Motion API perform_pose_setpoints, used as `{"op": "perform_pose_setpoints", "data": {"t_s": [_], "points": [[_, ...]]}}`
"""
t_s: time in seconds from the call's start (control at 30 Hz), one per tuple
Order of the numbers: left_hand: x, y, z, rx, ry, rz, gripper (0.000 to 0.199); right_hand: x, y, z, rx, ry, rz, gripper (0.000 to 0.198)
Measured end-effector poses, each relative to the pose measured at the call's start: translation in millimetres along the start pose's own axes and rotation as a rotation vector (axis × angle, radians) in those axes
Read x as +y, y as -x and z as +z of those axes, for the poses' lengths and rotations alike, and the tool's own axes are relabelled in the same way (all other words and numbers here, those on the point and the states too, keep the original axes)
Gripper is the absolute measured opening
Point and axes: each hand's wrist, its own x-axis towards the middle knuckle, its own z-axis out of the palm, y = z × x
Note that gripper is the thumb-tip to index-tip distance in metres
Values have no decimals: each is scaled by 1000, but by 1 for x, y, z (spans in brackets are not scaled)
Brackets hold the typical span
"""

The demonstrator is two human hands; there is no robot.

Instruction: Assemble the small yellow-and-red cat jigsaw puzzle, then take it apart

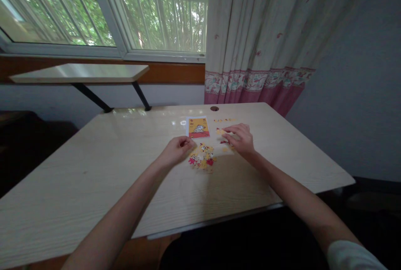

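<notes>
My left hand is by the left edge of a loose pile of jigsaw puzzle pieces, its fingers curled together. Whatever is in those fingers, if anything, is too small to make out. To the right, my right hand has thumb and forefinger closed around a yellow puzzle piece, low over the table. A few red and yellow pieces lie around and under that hand. Beyond it runs a short row of pieces. Between and beyond the hands lies a picture card with a white animal on yellow and red.
The pale wooden table has a round cable hole near its back edge. A raised shelf on black brackets stands at the back left. Behind are a barred window and a patterned curtain.
</notes>
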Motion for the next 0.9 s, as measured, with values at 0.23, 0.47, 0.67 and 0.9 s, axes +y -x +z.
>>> {"op": "perform_pose_setpoints", "data": {"t_s": [0.23, 0.47, 0.67, 0.9], "points": [[-16, 1, -5, 44, -620, 147, 27, 17, -6, -11, 52, -179, 121, 15], [-17, 1, -5, -54, -657, 248, 30, 10, -5, -11, 11, -152, 104, 16], [-19, 0, -5, -55, -657, 243, 30, 6, -6, -12, -23, -120, 89, 19], [-20, 0, -9, -98, -734, 274, 31, 19, -16, -21, -104, -150, 90, 23]]}}
